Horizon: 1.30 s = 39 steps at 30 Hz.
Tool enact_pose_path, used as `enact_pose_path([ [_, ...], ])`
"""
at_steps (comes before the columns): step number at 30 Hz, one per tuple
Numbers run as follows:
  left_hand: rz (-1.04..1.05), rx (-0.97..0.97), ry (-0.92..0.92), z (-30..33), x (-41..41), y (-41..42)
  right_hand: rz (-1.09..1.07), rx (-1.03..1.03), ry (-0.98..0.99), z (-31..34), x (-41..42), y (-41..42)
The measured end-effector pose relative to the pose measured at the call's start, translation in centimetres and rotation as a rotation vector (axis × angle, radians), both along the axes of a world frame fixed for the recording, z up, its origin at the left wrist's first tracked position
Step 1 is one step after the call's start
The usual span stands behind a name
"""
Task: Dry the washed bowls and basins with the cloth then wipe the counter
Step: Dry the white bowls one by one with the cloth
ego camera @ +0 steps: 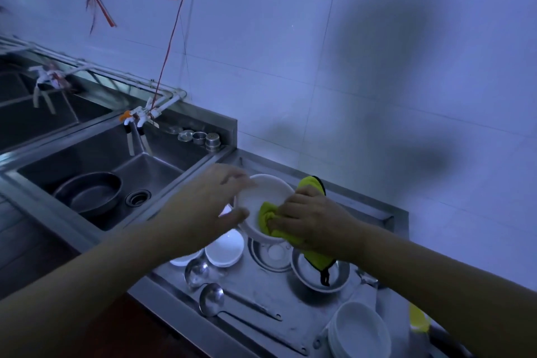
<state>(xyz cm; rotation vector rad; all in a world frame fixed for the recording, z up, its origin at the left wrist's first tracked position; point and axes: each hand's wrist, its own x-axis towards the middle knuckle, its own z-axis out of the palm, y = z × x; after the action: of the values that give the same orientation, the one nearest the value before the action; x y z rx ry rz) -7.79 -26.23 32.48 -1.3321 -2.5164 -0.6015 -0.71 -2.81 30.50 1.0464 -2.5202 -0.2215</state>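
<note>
Your left hand (206, 206) grips the rim of a white bowl (263, 197), thumb and fingers curled around its edge, holding it tilted above the steel counter (261, 296). Your right hand (313, 216) presses a bunched yellow cloth (268, 216) into the bowl, fingers curled over it. Below lie 2 ladles (210, 298), a steel basin (340, 279) and stacked white bowls (359, 331).

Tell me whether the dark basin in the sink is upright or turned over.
Upright. The basin sits on the sink floor beside the drain, its rim up and its hollow inside showing.
</note>
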Motion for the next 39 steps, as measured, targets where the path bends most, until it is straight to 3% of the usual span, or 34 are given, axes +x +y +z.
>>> enact_pose_path([
  [3, -0.271, -0.183, 0.368, 0.2, 1.5, 0.9, -0.027, -0.094, -0.039, -0.5, 0.1, 0.3],
  [7, -0.304, -0.336, 0.359, -0.1, 1.2, 1.2, -0.021, -0.244, 0.025, -1.5, 0.6, 1.1],
  [9, -0.208, -0.197, 0.097, -0.7, 1.2, 0.7, -0.072, -0.427, 0.111, -2.1, 0.8, 1.8],
  [12, 0.022, 0.188, -0.659, -2.2, 1.4, 1.0, -0.2, -0.773, 0.216, -2.6, 1.0, 1.8],
  [14, 0.03, 0.511, -1.05, -2.8, 1.9, 2.0, -0.229, -0.851, 0.211, -2.7, 0.7, 0.6],
  [17, -0.036, 0.82, -1.311, -3.4, 2.5, 3.8, -0.274, -0.893, 0.162, -2.6, 0.2, -1.7],
  [21, -0.083, 0.999, -1.416, -3.4, 2.1, 5.2, -0.247, -0.819, 0.302, -3.1, 0.6, -3.4],
  [27, -0.174, 0.949, -1.431, -3.8, 1.6, 5.3, -0.278, -0.795, 0.32, -2.7, 0.3, -3.2],
  [29, -0.193, 0.899, -1.387, -3.7, 1.5, 5.2, -0.302, -0.874, 0.243, -2.1, -0.5, -2.7],
  [34, -0.21, 0.909, -1.364, -3.4, 0.4, 4.8, -0.387, -1.416, -0.168, -0.8, -2.1, -1.5],
  [37, -0.196, 1.004, -1.41, -3.3, -0.6, 4.5, -0.455, -1.472, -0.186, -1.2, -1.7, -0.5],
  [39, -0.188, 1.122, -1.472, -3.5, -1.1, 4.6, -0.478, -1.399, -0.056, -1.3, -1.4, -0.3],
])
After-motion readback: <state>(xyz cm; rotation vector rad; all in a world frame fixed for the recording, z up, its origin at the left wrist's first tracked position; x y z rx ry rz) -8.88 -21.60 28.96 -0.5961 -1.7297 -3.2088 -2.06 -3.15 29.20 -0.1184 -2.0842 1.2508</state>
